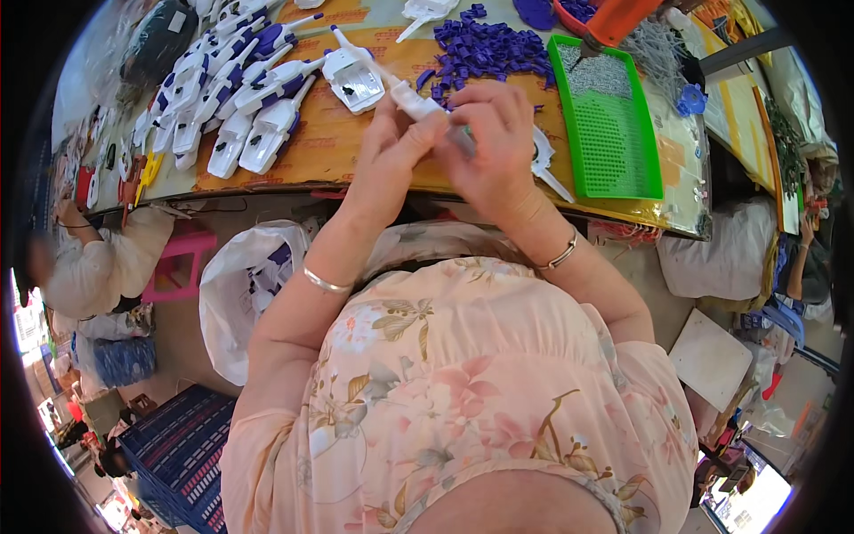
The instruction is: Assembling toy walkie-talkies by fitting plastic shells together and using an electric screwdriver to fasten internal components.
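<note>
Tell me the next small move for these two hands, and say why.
Probably press the piece home on the white plastic part: the left hand and right hand both pinch it above the table edge. Finished white-and-blue pieces lie in rows to the left; loose purple bits wait ahead.

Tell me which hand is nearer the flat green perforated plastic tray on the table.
Right. The right hand is just left of the green perforated plastic tray, gripping a white plastic piece. The left hand sits farther left, beyond the right.
</note>
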Tool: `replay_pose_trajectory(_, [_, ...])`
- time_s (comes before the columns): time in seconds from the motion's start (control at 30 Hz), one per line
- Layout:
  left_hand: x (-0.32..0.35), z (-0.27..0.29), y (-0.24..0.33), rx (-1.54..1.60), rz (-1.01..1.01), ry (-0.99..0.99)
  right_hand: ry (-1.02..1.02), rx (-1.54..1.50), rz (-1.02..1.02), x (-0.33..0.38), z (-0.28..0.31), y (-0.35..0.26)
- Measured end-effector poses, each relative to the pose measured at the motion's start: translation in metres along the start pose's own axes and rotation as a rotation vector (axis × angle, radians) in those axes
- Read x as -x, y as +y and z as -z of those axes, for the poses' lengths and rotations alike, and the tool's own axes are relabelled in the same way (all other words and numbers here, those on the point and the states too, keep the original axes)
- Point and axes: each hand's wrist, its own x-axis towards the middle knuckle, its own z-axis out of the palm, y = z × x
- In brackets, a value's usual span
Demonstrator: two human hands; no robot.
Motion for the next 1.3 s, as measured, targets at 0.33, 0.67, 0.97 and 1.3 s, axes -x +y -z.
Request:
replay_pose_trajectory(0.33, [-0.022, 0.04, -0.011, 0.3, 0.265, 0.097, -0.159, -0.093, -0.271, -0.01, 0.056, 0.036])
replay_pose_trajectory(0.67, [-0.023, 0.044, -0.013, 0.287, 0.298, 0.055, -0.567, 0.024, -0.01, -0.013, 0.04, 0.049])
replay_pose_trajectory(0.97, [-0.021, 0.036, -0.006, 0.3, 0.312, 0.048, -0.536, -0.067, 0.147, -0.023, 0.032, 0.052])
replay_pose_trajectory(1.3, [-0.019, 0.014, -0.001, -0.361, 0.093, -0.133, -0.701, -0.078, 0.066, -0.041, 0.04, 0.031])
